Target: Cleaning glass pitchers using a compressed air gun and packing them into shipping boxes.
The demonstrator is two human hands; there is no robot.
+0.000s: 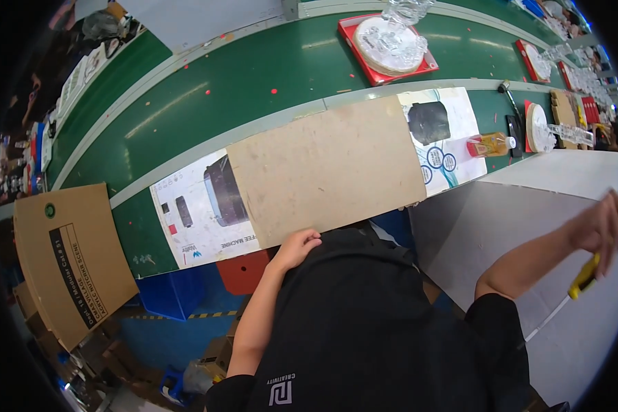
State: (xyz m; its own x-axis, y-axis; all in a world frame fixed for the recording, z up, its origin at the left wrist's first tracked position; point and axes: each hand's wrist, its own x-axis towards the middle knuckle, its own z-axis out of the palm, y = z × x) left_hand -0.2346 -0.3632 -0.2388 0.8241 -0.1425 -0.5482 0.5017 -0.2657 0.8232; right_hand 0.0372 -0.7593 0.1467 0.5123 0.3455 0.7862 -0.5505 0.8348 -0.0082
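My left hand rests against the front edge of a brown cardboard sheet on the bench, close to my black shirt. Its fingers are curled in, and nothing shows in them. Raised at the far right, my right hand is closed around a screwdriver with a yellow handle. The screwdriver's thin shaft slants down and left. Part of this hand is cut off by the dark rim of the picture. A white printed carton panel lies by the sheet's left end, and another by its right end.
A drink bottle lies on its side at the right. Red trays hold round pale discs and clear plastic pieces along the green conveyor. A large brown carton stands left; a grey-white panel stands right.
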